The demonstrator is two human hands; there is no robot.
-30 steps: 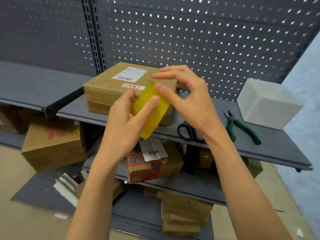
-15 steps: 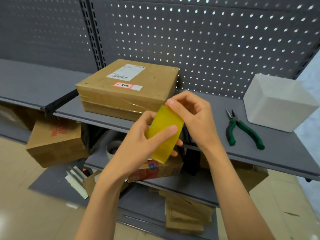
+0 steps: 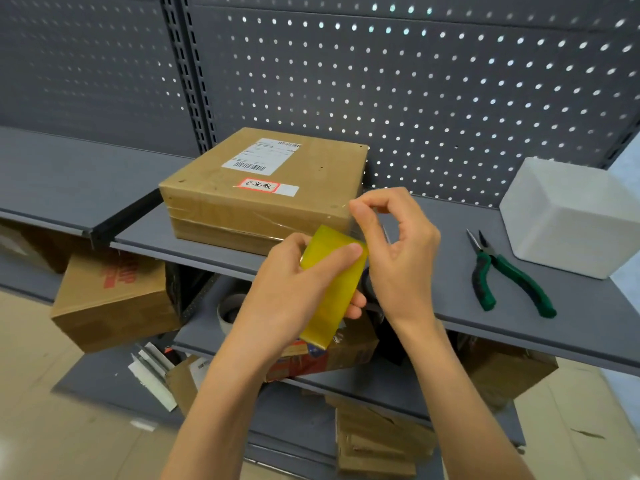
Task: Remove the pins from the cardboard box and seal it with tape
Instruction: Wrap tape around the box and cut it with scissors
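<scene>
A flat cardboard box (image 3: pixel 266 188) with a white shipping label and a red-edged sticker lies on the grey shelf (image 3: pixel 571 306), clear tape across its front. In front of it, below the shelf edge, my left hand (image 3: pixel 291 292) grips a yellow roll of tape (image 3: pixel 330 285), thumb across its face. My right hand (image 3: pixel 398 251) is just right of the roll's top edge, thumb and forefinger pinched together on what looks like the clear tape end, which is hard to make out.
Green-handled pliers (image 3: pixel 502 275) lie on the shelf to the right, beside a white foam box (image 3: pixel 571 216). Scissors are partly hidden behind my right hand. The lower shelf holds a brown carton (image 3: pixel 114 299), another tape roll (image 3: pixel 232 310) and cardboard scraps. A perforated panel stands behind.
Both hands with the yellow roll came down from in front of the box to below the shelf edge. My right fingers have lifted off the roll's top, pinched together.
</scene>
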